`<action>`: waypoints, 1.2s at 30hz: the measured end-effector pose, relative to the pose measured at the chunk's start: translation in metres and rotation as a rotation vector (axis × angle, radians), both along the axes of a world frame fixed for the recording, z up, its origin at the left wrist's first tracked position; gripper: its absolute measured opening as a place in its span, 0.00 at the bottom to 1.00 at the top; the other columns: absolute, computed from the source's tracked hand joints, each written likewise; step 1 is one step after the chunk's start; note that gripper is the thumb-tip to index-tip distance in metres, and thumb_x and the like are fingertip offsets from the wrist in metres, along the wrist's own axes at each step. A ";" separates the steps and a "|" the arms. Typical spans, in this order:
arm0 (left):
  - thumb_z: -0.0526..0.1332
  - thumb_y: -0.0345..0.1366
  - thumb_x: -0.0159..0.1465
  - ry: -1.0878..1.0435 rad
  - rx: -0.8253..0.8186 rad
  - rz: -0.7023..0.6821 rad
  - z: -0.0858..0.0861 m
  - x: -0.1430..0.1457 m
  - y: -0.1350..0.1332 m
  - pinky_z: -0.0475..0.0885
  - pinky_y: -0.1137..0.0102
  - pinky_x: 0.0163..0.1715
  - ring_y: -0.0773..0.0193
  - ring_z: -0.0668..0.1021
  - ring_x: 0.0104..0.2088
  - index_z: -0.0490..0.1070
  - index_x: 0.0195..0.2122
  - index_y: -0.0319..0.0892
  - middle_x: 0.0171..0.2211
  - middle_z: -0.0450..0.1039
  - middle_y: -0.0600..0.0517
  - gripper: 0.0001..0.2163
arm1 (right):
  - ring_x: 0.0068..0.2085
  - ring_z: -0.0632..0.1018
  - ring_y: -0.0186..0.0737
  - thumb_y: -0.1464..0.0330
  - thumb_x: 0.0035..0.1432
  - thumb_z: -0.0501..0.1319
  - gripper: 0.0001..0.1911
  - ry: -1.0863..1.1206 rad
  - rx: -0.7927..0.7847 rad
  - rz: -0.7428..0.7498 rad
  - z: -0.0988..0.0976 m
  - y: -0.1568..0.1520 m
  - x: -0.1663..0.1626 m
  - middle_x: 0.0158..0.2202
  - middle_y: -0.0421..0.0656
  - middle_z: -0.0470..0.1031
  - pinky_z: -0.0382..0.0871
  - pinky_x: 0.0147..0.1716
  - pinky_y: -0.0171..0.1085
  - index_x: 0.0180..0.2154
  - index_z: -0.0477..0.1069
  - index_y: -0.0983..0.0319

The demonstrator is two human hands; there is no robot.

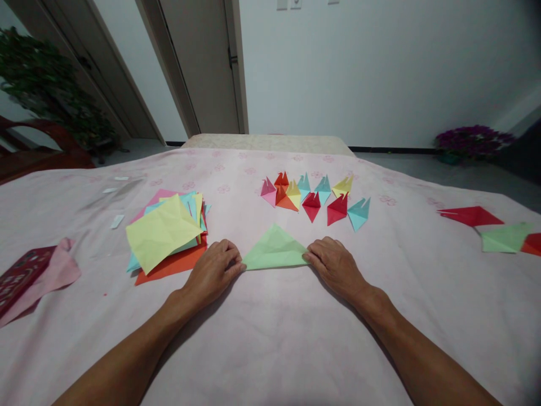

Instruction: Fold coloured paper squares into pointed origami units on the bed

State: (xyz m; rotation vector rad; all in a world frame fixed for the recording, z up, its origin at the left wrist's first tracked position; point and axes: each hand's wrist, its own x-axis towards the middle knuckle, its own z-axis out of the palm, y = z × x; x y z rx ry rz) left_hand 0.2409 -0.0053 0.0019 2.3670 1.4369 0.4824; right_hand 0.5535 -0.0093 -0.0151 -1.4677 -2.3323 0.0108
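A light green sheet of origami paper [275, 249], folded into a triangle, lies on the table with its peak pointing away from me. My left hand [217, 262] pinches its left corner between thumb and fingers. At the right corner, my right hand [332, 262] has the same kind of pinch. The long folded edge faces me and runs straight between both hands. Just left of my left hand sits a loose stack of coloured paper, with a yellow sheet [163, 230] on top and an orange sheet [169, 268] low in the pile.
Several folded paper cranes, among them a red crane [311, 206] and a blue crane [359, 214], stand beyond the green paper. Far right lie a red folded piece [473, 215] and a green one [505, 238]. A dark red box [25, 276] is at the left on the pink tablecloth [270, 338].
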 end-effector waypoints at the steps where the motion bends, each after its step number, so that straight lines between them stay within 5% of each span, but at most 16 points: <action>1: 0.58 0.40 0.66 0.019 0.006 -0.003 0.000 0.000 0.000 0.67 0.64 0.38 0.59 0.72 0.38 0.71 0.32 0.42 0.37 0.70 0.49 0.09 | 0.34 0.69 0.41 0.63 0.68 0.54 0.15 -0.015 -0.004 -0.018 0.000 0.000 -0.001 0.28 0.41 0.72 0.57 0.36 0.39 0.29 0.68 0.60; 9: 0.56 0.37 0.66 0.181 0.113 0.046 0.003 0.010 -0.004 0.66 0.62 0.39 0.57 0.71 0.36 0.72 0.30 0.40 0.35 0.70 0.47 0.10 | 0.33 0.68 0.42 0.61 0.66 0.58 0.15 -0.110 0.063 -0.145 -0.001 -0.003 -0.008 0.27 0.41 0.72 0.55 0.35 0.40 0.28 0.68 0.60; 27: 0.59 0.33 0.62 0.260 0.244 0.049 0.001 0.014 -0.004 0.66 0.62 0.37 0.57 0.71 0.36 0.70 0.29 0.41 0.35 0.70 0.47 0.05 | 0.33 0.68 0.41 0.60 0.63 0.61 0.15 -0.133 0.084 -0.131 0.003 -0.005 -0.005 0.26 0.41 0.72 0.52 0.34 0.40 0.26 0.68 0.60; 36: 0.58 0.30 0.64 0.039 0.396 0.044 0.002 0.009 -0.018 0.69 0.60 0.41 0.56 0.75 0.41 0.71 0.39 0.42 0.40 0.74 0.47 0.04 | 0.32 0.68 0.41 0.58 0.62 0.62 0.14 -0.011 0.127 -0.148 -0.003 -0.007 -0.004 0.27 0.41 0.72 0.53 0.34 0.39 0.28 0.69 0.59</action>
